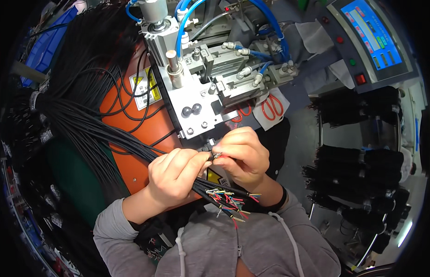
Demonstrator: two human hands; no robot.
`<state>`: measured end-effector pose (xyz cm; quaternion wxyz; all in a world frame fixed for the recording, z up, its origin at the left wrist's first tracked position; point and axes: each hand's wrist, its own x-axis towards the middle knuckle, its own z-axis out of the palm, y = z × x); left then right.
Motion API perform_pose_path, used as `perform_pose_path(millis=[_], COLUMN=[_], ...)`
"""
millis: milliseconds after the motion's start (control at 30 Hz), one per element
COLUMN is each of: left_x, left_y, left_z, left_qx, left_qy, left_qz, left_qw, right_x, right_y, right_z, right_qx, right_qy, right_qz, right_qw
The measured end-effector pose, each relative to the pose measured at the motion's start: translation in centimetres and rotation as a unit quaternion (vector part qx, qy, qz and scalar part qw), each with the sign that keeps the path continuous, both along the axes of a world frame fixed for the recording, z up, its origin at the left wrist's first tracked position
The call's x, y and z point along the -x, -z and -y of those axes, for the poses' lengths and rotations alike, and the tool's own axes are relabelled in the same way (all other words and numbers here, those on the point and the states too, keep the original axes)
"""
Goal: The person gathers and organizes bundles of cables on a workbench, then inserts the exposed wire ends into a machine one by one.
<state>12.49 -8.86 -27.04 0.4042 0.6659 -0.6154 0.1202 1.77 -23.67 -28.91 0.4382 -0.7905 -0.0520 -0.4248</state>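
Observation:
My left hand (174,174) is closed around a bundle of black cables (127,137), whose stripped ends fan out below it. Red, yellow, white and green wire ends (226,198) stick out in front of my chest. Close beside it, my right hand (242,154) pinches the thin wires (218,155) at one cable's end, with thumb and forefinger together. Both hands meet just below the front edge of a silver pneumatic machine (196,111). The exact grip of the left fingertips on the single cable is partly hidden.
A control panel with a lit screen (371,34) stands at upper right. Red-handled scissors (272,107) lie on a white cloth beside the machine. The machine's orange base (148,127) bears a warning label (145,88). Bundles of black cables (358,171) hang on a rack at right.

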Motion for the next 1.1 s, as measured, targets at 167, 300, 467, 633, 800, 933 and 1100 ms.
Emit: perform_pose_path(millis=[167,300,467,633,800,933,1100], left_x=[0.1,0.3,0.3,0.6,0.5,0.6,0.9], left_y=[0.2,0.1,0.4,0.3,0.4,0.7,0.8], left_z=[0.4,0.3,0.1,0.1,0.1,-0.2,-0.1], left_qx=[-0.026,-0.057,-0.091,-0.114,-0.119,-0.094,-0.111], left_qy=[0.0,-0.016,-0.026,-0.028,-0.031,-0.032,-0.032], left_qz=[-0.01,-0.007,0.062,0.034,0.055,0.061,0.085], left_qw=[1.0,0.998,0.994,0.992,0.991,0.993,0.99], right_x=[-0.1,0.2,0.7,0.5,0.9,1.5,1.9], right_y=[0.4,0.1,-1.3,-0.5,-0.9,-1.4,0.4], right_z=[0.7,0.7,2.1,0.8,1.4,2.8,3.1], right_qx=[-0.157,-0.033,0.06,0.063,-0.075,-0.279,-0.343], right_qy=[-0.078,0.02,0.016,0.049,0.003,-0.118,-0.14], right_qz=[-0.077,-0.028,-0.145,-0.157,-0.268,-0.384,-0.353], right_qw=[0.981,0.999,0.987,0.984,0.961,0.872,0.859])
